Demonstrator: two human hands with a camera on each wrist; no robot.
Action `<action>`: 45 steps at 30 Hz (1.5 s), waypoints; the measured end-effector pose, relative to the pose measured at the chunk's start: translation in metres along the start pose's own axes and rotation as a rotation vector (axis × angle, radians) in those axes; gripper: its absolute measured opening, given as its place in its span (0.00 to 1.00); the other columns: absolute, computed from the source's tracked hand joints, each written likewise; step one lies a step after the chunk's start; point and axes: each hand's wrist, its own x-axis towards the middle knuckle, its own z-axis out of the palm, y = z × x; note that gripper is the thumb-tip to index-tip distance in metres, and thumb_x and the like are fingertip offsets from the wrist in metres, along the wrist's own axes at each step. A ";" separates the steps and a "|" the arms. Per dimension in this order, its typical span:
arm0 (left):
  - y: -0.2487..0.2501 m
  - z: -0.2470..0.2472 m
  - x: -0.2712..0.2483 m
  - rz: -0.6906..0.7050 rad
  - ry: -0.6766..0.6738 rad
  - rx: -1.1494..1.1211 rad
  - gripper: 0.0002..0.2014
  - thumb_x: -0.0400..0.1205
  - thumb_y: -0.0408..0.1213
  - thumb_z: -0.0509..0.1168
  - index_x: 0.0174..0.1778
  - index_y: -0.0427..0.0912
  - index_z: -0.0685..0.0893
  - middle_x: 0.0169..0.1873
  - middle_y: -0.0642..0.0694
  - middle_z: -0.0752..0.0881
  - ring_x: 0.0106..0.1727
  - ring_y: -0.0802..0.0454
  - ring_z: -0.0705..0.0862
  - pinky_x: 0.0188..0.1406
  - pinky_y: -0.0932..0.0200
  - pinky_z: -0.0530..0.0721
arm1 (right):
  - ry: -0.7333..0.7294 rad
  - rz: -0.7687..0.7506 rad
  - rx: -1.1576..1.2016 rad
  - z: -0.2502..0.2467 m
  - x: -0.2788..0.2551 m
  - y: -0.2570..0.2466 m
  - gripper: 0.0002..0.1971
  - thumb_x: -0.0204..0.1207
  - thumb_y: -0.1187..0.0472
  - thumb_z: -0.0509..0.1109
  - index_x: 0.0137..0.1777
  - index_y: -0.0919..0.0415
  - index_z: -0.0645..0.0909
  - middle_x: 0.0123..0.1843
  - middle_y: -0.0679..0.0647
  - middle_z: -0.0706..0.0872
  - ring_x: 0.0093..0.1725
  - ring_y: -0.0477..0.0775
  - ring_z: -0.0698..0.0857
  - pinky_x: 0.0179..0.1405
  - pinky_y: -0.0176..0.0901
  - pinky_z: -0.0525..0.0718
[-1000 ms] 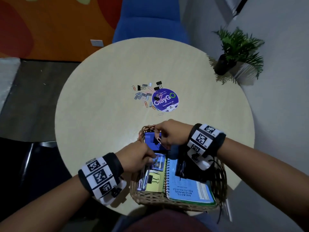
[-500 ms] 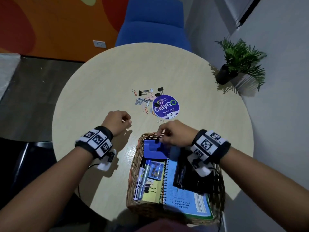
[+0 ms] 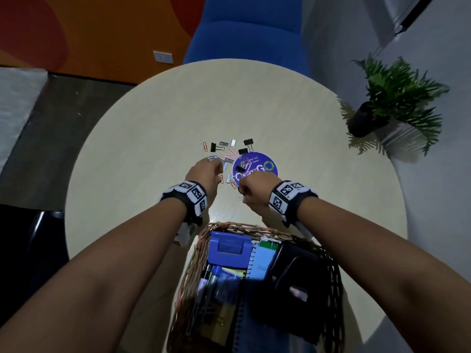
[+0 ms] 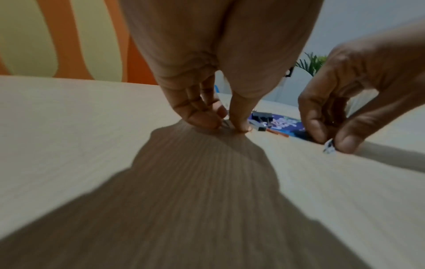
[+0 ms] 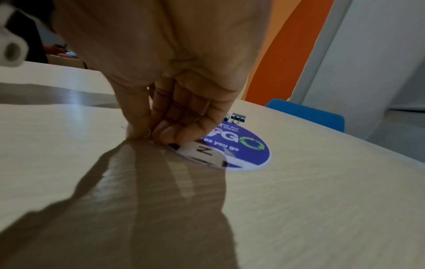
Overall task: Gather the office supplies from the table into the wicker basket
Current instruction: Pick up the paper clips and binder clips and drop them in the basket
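Observation:
Black binder clips [image 3: 216,147], paper clips [image 3: 204,146] and silver staple strips [image 3: 223,143] lie scattered at the centre of the round table [image 3: 153,138]. My left hand [image 3: 214,163] is at the pile's left edge; its thumb and fingers [image 4: 239,123] pinch a thin metal clip [image 4: 224,124] against the tabletop. My right hand [image 3: 242,194] is at the pile's near side and pinches a small staple strip [image 4: 328,146]. The wicker basket [image 3: 229,226] stands near me and holds a blue stapler [image 3: 229,248], a spiral notebook [image 3: 262,263], markers and a black item [image 3: 293,276].
A round purple sticker [image 3: 265,166] is stuck flat on the table under part of the pile. A potted plant [image 3: 392,98] stands off the table at the right, and a blue chair [image 3: 244,29] is beyond the far edge.
Both hands have left the basket and moved forward to the pile, the left first, then the right. Each now pinches a small item on the tabletop.

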 end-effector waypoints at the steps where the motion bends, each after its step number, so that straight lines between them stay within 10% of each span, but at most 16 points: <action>1: 0.000 0.001 0.003 0.039 -0.033 0.041 0.09 0.76 0.31 0.66 0.51 0.47 0.83 0.52 0.43 0.83 0.52 0.39 0.84 0.51 0.48 0.84 | -0.001 0.005 -0.010 0.002 0.001 0.001 0.05 0.73 0.56 0.71 0.45 0.56 0.83 0.43 0.52 0.85 0.46 0.58 0.84 0.42 0.46 0.83; 11: 0.011 -0.009 -0.003 0.130 -0.097 0.278 0.07 0.75 0.31 0.66 0.42 0.46 0.87 0.47 0.45 0.76 0.53 0.44 0.79 0.38 0.56 0.74 | 0.009 0.020 0.073 0.000 -0.018 0.013 0.08 0.74 0.62 0.63 0.41 0.62 0.84 0.39 0.60 0.88 0.41 0.63 0.85 0.41 0.49 0.84; 17: 0.022 -0.043 -0.036 0.201 -0.180 0.201 0.04 0.75 0.35 0.68 0.40 0.45 0.88 0.42 0.44 0.89 0.46 0.42 0.86 0.48 0.54 0.83 | 0.156 -0.057 0.270 -0.023 -0.046 0.016 0.04 0.71 0.67 0.70 0.36 0.64 0.83 0.36 0.56 0.87 0.37 0.56 0.81 0.42 0.46 0.80; 23: 0.027 -0.081 -0.106 0.292 -0.122 -0.076 0.06 0.78 0.36 0.72 0.47 0.40 0.91 0.35 0.46 0.91 0.33 0.58 0.85 0.39 0.70 0.77 | 0.277 -0.084 0.352 -0.030 -0.082 0.003 0.11 0.74 0.66 0.73 0.56 0.59 0.86 0.35 0.48 0.82 0.39 0.51 0.81 0.48 0.41 0.80; 28: 0.016 -0.062 -0.172 0.254 -0.274 -0.260 0.05 0.78 0.33 0.71 0.46 0.39 0.92 0.30 0.52 0.90 0.33 0.63 0.89 0.37 0.83 0.78 | 0.263 -0.115 0.428 -0.024 -0.120 -0.018 0.09 0.75 0.67 0.73 0.53 0.62 0.90 0.44 0.56 0.92 0.39 0.48 0.85 0.49 0.40 0.83; 34: -0.001 -0.031 -0.214 0.335 -0.456 -0.118 0.09 0.81 0.32 0.67 0.53 0.42 0.91 0.44 0.49 0.93 0.41 0.64 0.87 0.42 0.82 0.76 | 0.143 -0.193 0.400 -0.005 -0.144 -0.053 0.12 0.74 0.73 0.69 0.53 0.63 0.90 0.51 0.58 0.92 0.47 0.52 0.87 0.51 0.39 0.82; 45: -0.053 -0.057 -0.210 0.186 -0.122 -0.371 0.15 0.83 0.24 0.59 0.55 0.45 0.87 0.47 0.49 0.91 0.47 0.64 0.89 0.44 0.74 0.81 | 0.033 -0.251 0.295 0.026 -0.168 -0.102 0.12 0.74 0.71 0.68 0.53 0.61 0.90 0.49 0.55 0.93 0.50 0.52 0.90 0.55 0.40 0.84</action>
